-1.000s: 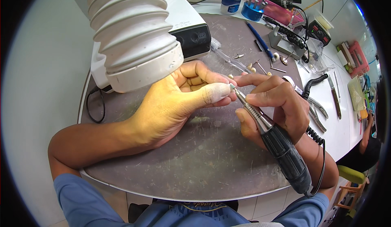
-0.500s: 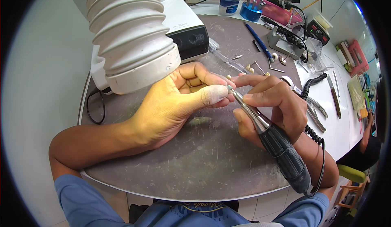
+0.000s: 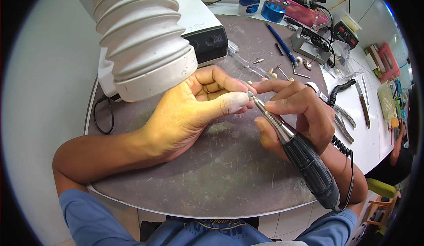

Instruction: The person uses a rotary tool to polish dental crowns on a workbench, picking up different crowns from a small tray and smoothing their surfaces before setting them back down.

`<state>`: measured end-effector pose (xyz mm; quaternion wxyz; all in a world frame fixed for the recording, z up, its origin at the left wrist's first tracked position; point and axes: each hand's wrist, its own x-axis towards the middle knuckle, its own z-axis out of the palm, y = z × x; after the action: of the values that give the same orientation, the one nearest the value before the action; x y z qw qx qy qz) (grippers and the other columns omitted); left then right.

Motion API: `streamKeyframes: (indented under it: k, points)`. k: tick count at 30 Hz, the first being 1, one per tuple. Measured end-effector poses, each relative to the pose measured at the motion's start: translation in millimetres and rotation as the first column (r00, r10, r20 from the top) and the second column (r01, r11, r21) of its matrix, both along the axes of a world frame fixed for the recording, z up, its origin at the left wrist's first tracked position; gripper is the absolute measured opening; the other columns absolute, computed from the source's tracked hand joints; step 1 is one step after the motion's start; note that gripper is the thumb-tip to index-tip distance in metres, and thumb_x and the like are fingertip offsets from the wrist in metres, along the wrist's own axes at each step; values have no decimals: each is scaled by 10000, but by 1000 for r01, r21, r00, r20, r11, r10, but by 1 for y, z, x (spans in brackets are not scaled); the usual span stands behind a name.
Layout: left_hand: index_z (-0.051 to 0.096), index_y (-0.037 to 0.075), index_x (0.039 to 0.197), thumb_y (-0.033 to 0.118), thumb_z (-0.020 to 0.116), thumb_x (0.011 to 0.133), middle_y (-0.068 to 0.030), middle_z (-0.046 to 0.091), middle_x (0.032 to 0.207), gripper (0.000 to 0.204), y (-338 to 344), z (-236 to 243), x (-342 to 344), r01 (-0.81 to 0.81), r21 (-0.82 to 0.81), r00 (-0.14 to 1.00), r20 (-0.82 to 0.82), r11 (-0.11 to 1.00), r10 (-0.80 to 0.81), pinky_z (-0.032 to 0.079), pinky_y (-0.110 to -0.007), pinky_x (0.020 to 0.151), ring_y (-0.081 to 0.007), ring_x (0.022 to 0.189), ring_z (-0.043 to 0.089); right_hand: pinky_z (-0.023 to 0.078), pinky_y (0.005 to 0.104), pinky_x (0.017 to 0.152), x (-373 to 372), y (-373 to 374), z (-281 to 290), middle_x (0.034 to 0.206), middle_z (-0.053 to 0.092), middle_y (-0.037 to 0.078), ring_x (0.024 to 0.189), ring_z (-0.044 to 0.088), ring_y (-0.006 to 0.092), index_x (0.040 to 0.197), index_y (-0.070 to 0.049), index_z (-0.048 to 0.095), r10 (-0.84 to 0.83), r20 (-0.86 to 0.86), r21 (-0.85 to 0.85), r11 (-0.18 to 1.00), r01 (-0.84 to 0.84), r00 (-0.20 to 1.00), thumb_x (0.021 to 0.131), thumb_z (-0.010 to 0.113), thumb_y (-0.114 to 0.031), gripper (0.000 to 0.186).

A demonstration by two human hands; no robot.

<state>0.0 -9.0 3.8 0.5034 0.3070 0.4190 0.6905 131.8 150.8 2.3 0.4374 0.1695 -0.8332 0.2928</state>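
My right hand (image 3: 308, 111) grips a rotary handpiece (image 3: 311, 169) like a pen, thumb and fingers around its silver nose. A cord runs from its black rear end. The small grey-green grinding tip (image 3: 251, 94) at the nose meets the pinched fingertips of my left hand (image 3: 176, 113). Whitish dust coats the left thumb. Whatever the left fingers pinch is mostly hidden; a small cream-coloured bit (image 3: 250, 83) shows just above the fingertips. My left forearm lies along the edge of the grey mat (image 3: 198, 180).
A white ribbed suction hose (image 3: 141, 34) hangs over my left hand, before a white box-shaped machine (image 3: 203, 16). Beyond my right hand lie a blue pen-like tool (image 3: 280, 43), several small burs and cream pieces, a handpiece stand (image 3: 309, 49), pliers (image 3: 343, 127) and a knife (image 3: 364, 109).
My right hand and the handpiece have shifted very slightly to the right. The left fingertips have tilted a little; the grip of both hands stays the same.
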Motion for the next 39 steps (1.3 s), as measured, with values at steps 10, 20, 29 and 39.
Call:
streamKeyframes:
  k: [10, 20, 29, 39]
  points:
    - [592, 37, 986, 103, 675, 864, -98, 609, 1094, 162, 0, -1, 1, -18, -11, 1000, -6, 1000, 18, 465, -300, 912, -136, 991, 599, 565, 302, 628, 1, -1, 1, 712, 619, 115, 760, 710, 280, 807, 12, 599, -11, 25, -46, 999, 13, 1000, 643, 764, 4, 233]
    - [574, 37, 999, 80, 662, 865, -98, 610, 1098, 166, 1, -2, 0, -30, -3, 999, -20, 1000, 29, 464, -301, 916, -135, 1005, 591, 554, 296, 616, 0, 1, 0, 718, 629, 112, 776, 712, 273, 808, 2, 603, -22, 33, -10, 1000, 22, 999, 636, 766, -4, 237]
    - [578, 35, 1000, 81, 666, 863, -106, 604, 1112, 169, 2, -2, 1, -31, 12, 999, -9, 999, 31, 471, -302, 922, -144, 1018, 598, 564, 306, 633, 1, 2, -1, 723, 623, 117, 775, 709, 280, 815, 8, 595, 2, 27, -2, 1000, -2, 1000, 651, 756, 14, 230]
    - [586, 25, 981, 92, 647, 886, -129, 593, 1126, 131, 1, -1, 1, -14, 11, 999, 37, 1000, 14, 484, -292, 946, -155, 1018, 607, 588, 348, 686, 0, 0, 3, 724, 620, 126, 738, 697, 268, 818, 29, 584, 15, 9, -10, 1000, -15, 1000, 659, 750, 28, 229]
